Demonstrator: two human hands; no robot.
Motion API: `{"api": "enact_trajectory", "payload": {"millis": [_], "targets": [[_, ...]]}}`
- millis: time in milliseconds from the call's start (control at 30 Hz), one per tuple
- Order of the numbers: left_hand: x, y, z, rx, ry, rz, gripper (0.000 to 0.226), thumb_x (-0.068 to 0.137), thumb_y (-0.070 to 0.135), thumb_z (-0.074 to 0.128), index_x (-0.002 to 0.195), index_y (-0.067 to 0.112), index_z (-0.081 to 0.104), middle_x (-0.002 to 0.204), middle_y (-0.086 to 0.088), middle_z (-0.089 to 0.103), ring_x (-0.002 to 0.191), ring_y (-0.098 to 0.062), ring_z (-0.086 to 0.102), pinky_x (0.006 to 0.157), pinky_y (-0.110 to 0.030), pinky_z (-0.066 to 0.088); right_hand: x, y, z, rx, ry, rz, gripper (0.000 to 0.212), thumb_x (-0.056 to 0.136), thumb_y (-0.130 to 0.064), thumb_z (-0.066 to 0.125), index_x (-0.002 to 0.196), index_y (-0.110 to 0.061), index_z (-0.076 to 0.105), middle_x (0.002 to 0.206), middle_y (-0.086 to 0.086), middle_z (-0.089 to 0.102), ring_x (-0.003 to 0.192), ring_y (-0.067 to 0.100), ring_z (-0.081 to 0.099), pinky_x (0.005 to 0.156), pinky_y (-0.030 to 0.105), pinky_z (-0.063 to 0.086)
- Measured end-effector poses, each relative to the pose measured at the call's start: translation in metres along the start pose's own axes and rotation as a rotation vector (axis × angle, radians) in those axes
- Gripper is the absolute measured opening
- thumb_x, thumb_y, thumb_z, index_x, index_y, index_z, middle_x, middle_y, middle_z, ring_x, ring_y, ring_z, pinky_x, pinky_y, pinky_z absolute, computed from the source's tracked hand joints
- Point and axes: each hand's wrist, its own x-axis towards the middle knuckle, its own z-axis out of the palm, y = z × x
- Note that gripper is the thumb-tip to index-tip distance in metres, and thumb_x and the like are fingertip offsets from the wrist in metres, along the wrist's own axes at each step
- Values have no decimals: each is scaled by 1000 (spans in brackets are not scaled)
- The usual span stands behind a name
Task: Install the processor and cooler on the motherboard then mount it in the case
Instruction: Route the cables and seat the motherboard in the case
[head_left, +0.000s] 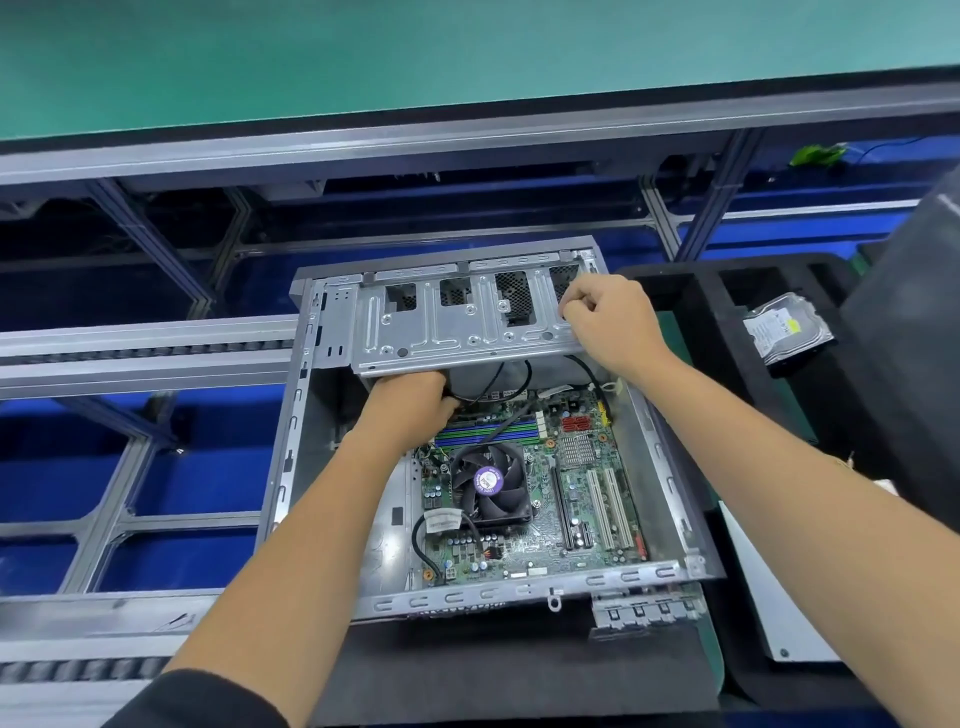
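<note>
An open grey metal case (291, 467) lies on its side in front of me. Inside it sits the green motherboard (540, 540), with a black cooler fan (488, 483) bearing a purple label on top. A metal drive cage (447, 332) spans the far end of the case. My left hand (410, 405) reaches under the cage's near edge, fingers hidden beneath it among black cables. My right hand (608, 317) grips the cage's right end with curled fingers.
A hard drive (787, 327) rests in black foam (737, 291) at the right. A white panel (769, 603) lies at the near right. Aluminium conveyor rails (145, 358) run at the left, over blue surfaces. A dark bulky object (914, 332) stands at the far right.
</note>
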Motion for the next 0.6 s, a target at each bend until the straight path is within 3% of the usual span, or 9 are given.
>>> {"api": "enact_trajectory", "payload": {"millis": [167, 267, 333, 400, 467, 600], "targets": [[-13, 16, -7, 251, -30, 80, 18, 93, 23, 45, 80, 12, 41, 75, -4, 45, 66, -27, 47, 60, -33, 36, -8, -9, -2, -137, -61, -160, 19, 87, -6, 49, 82, -8, 68, 66, 1, 62, 55, 14, 49, 56, 30, 44], [-15, 23, -14, 303, -1, 84, 15, 86, 17, 50, 78, 13, 38, 67, 0, 36, 65, -27, 45, 58, -34, 35, -30, -20, 0, -213, -33, -435, 15, 81, -5, 51, 76, -4, 65, 63, 7, 62, 56, 25, 56, 50, 32, 46], [-14, 20, -20, 295, 37, 100, 14, 85, 19, 52, 76, 12, 44, 64, -1, 37, 67, -28, 49, 57, -33, 35, -49, -27, 15, -236, -164, -535, 15, 78, -11, 51, 77, -6, 66, 62, 5, 62, 55, 24, 55, 48, 30, 44], [-13, 12, -21, 207, 65, 97, 16, 88, 23, 53, 76, 13, 55, 69, -4, 50, 74, -30, 56, 59, -31, 36, -58, -32, 34, -346, -446, -466, 18, 87, -18, 49, 97, -11, 63, 71, 3, 62, 64, 24, 54, 53, 31, 42], [-16, 8, -15, 78, 39, 47, 17, 91, 23, 52, 80, 13, 60, 79, -7, 60, 78, -30, 59, 60, -31, 38, -55, -30, 52, -478, -629, -318, 20, 93, -21, 48, 108, -9, 54, 78, 6, 55, 68, 26, 52, 53, 31, 37], [-11, 13, 7, -107, -21, 17, 22, 96, 18, 45, 94, 7, 64, 89, -15, 64, 81, -34, 60, 64, -35, 46, -49, -28, 70, -546, -636, -153, 9, 96, -17, 46, 99, -10, 45, 89, 11, 50, 69, 27, 45, 60, 33, 36]]}}
